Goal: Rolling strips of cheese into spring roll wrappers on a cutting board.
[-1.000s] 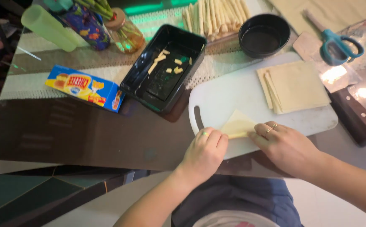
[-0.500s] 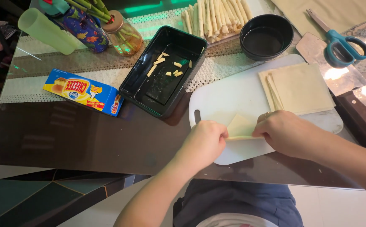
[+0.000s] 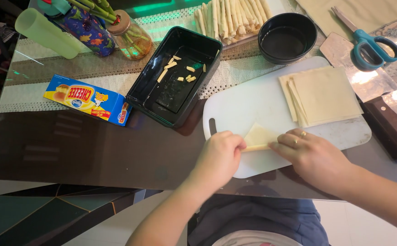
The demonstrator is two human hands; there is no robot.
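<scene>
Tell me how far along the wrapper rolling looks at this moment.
Done: a pile of finished rolls lies at the far edge. In hand: the left hand and right hand press a partly rolled wrapper on the white cutting board. Left: a stack of flat wrappers and cheese sticks in the black tray.

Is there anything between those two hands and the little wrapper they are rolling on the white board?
Nothing visible. The left hand and the right hand both rest directly on the wrapper, one at each end of its rolled edge, on the white cutting board. The stack of wrappers lies apart, farther up the board.
</scene>
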